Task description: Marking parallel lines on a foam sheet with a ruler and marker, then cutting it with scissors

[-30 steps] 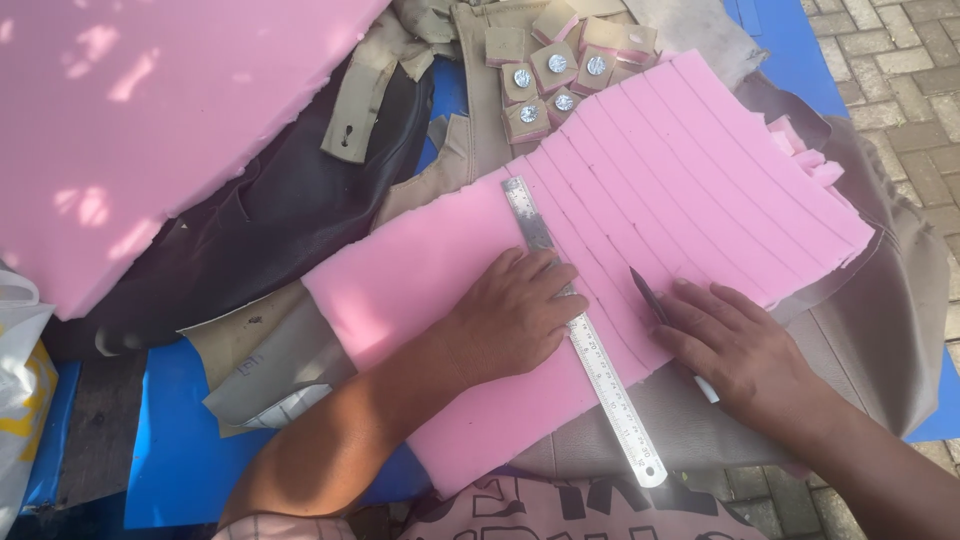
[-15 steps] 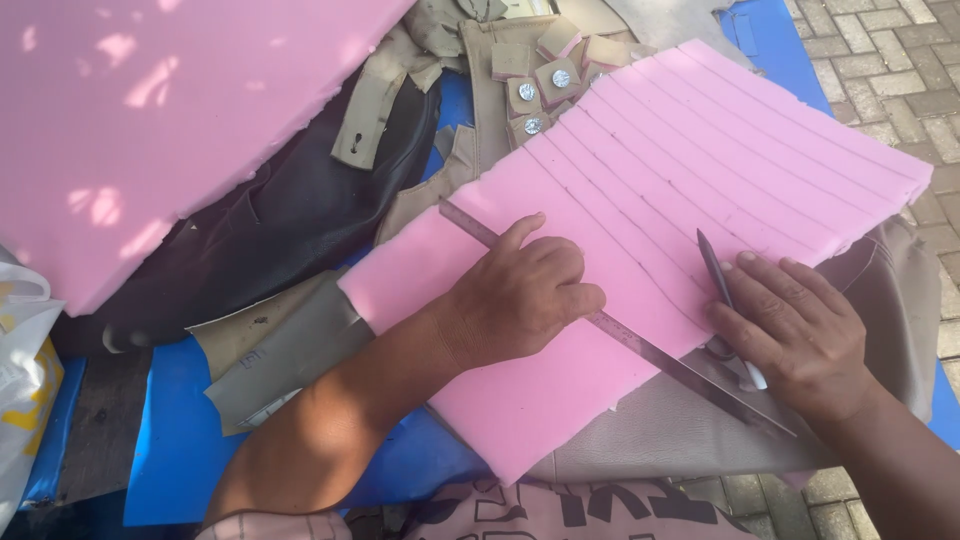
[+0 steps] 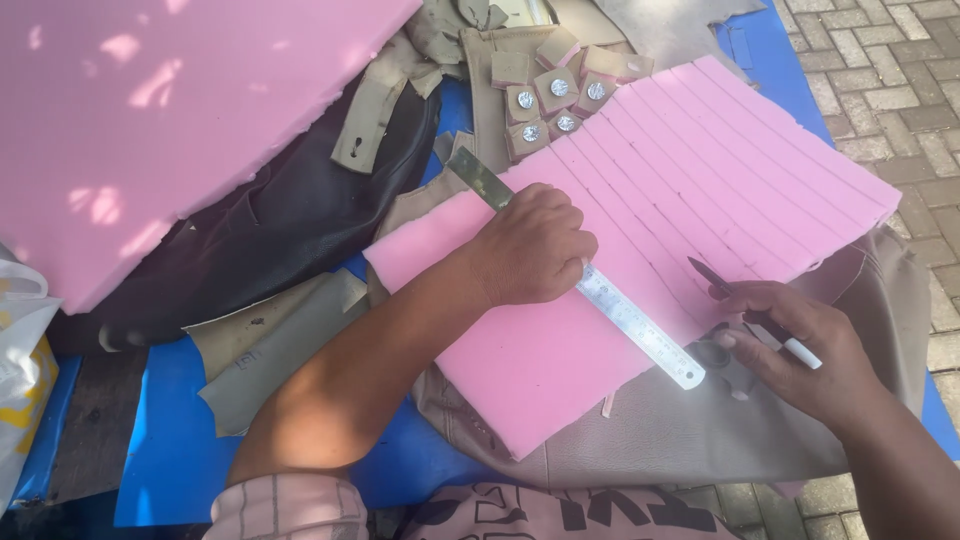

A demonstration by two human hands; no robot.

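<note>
A pink foam sheet, cut into several parallel strips on its far side, lies on beige leather. My left hand presses a steel ruler flat on the foam, along the edge of the uncut part. My right hand rests on the leather at the foam's right edge and holds a thin knife with a white handle, its dark blade pointing at the foam beside the ruler.
A large pink foam slab fills the upper left, over dark leather. Small tan squares with metal studs sit behind the strips. Beige leather covers a blue table. A white bag is at the left; brick paving at the right.
The ruler has shifted and now lies flatter on the foam, closer to my body. My right hand with the knife has moved down to the foam's right edge.
</note>
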